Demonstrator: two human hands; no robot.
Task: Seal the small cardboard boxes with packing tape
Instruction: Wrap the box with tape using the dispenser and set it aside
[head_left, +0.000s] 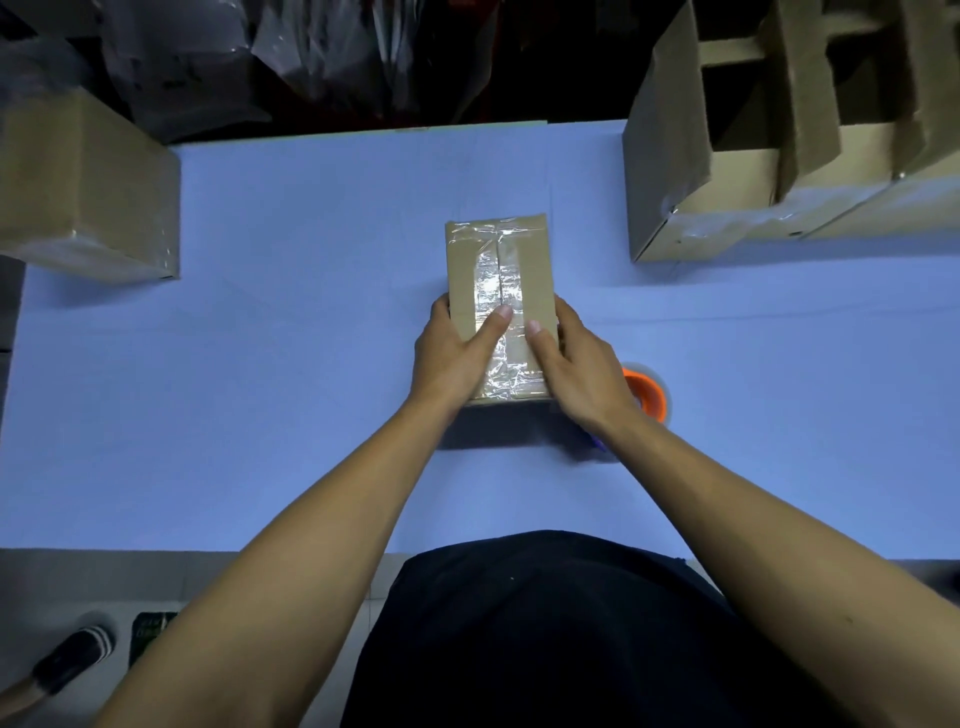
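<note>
Box (498, 291) gripped by both hands, half hiding orange tape roll (647, 397).

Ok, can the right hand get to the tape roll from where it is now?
Probably yes. The tape roll lies on the table just right of the right hand, partly hidden under the wrist. The hand would first have to let go of the box; nothing else blocks it.

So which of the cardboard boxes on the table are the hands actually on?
The small taped box at the table's centre: the left hand and right hand grip its near end. The box at left and open boxes at right sit untouched.
</note>
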